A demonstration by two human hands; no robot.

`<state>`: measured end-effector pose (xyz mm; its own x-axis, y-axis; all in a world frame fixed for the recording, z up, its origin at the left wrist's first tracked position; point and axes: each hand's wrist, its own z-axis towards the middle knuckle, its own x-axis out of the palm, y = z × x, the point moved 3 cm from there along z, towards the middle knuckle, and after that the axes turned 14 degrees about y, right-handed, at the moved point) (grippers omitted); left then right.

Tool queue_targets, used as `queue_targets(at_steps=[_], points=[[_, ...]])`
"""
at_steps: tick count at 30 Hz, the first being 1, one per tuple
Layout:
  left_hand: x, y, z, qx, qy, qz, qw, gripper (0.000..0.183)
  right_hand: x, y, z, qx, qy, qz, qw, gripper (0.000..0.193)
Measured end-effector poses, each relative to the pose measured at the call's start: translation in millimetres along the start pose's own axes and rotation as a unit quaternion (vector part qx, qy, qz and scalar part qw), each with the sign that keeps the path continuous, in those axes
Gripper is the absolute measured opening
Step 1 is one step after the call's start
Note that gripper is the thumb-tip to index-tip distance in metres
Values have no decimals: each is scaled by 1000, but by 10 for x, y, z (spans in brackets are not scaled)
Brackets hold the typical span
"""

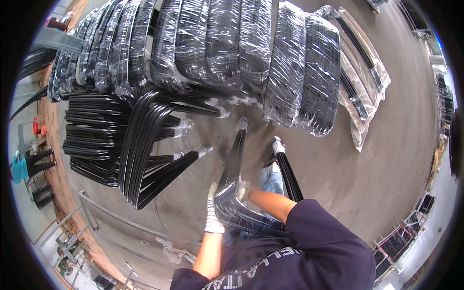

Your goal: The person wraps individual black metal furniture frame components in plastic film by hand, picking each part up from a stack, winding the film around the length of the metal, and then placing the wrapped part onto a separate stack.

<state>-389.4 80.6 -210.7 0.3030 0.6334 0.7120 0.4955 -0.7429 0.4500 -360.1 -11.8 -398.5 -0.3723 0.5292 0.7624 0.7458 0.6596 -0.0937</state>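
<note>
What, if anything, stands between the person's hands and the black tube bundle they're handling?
Nothing visible but gloves: the left hand is at the left side of the black tube bundle, the blurred right hand at its right, exact contact unclear.

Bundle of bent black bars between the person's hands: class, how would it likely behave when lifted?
The bundle would probably stay stiff, since it holds its angular shape. It may feel fairly heavy, as several lengths are packed side by side. Its glossy surface could be slippery.
</note>
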Motion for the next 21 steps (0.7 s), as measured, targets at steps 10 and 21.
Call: queue_targets(at_steps=[10,21], points=[[-82,-160,-64,20,-52,124,991,54,588,1179,-2336,-96,-8,-88,991,38],[84,-212,240,-66,-15,181,981,45,1810,707,-3108,-39,22,-534,845,61]])
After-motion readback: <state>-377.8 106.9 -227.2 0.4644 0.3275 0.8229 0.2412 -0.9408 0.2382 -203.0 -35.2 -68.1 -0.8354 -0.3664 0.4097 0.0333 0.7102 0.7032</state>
